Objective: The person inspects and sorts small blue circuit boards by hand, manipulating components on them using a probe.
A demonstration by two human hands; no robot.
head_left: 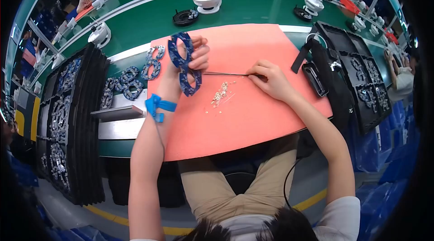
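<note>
My left hand (pixel 199 54) holds up a blue circuit board (pixel 182 65) shaped like a figure eight, its fingers curled behind it. A blue wrist strap (pixel 156 107) with a thin cord is on my left wrist. My right hand (pixel 275 82) grips a pair of thin dark tweezers (pixel 226 74) in a pinch. The tips point left and come close to the board's lower ring; I cannot tell if they touch it. Below the tweezers, small pale parts (pixel 220 95) lie scattered on the pink mat (pixel 253 123).
More figure-eight boards (pixel 153 62) lie left of the mat beside a metal plate (pixel 120 129). Stacked black trays (pixel 86 119) of boards stand at far left. At right are a black pouch (pixel 315 78) and another black tray (pixel 361 119). A white round device (pixel 206 0) stands behind.
</note>
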